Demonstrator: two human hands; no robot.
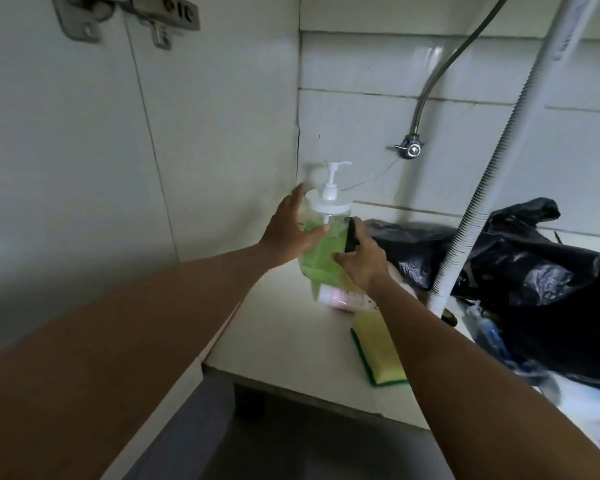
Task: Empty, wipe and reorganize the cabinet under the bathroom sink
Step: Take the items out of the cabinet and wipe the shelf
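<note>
A clear pump bottle (321,261) with green liquid and a white pump top stands at the back left corner of the cabinet floor (284,334). My left hand (286,233) wraps its left side, with the thumb across the front and the fingers blurred behind. My right hand (366,261) grips its right side, fingers over a dark patch on the bottle. Whether the bottle's base touches the floor is hidden; a pink and white pack (340,299) lies right under it.
A yellow and green sponge (378,351) lies in front of the bottle, under my right forearm. A black plastic bag (534,271) fills the right side. A white ribbed drain hose (478,202) runs down in front of it. A metal valve (411,148) sits on the tiled back wall.
</note>
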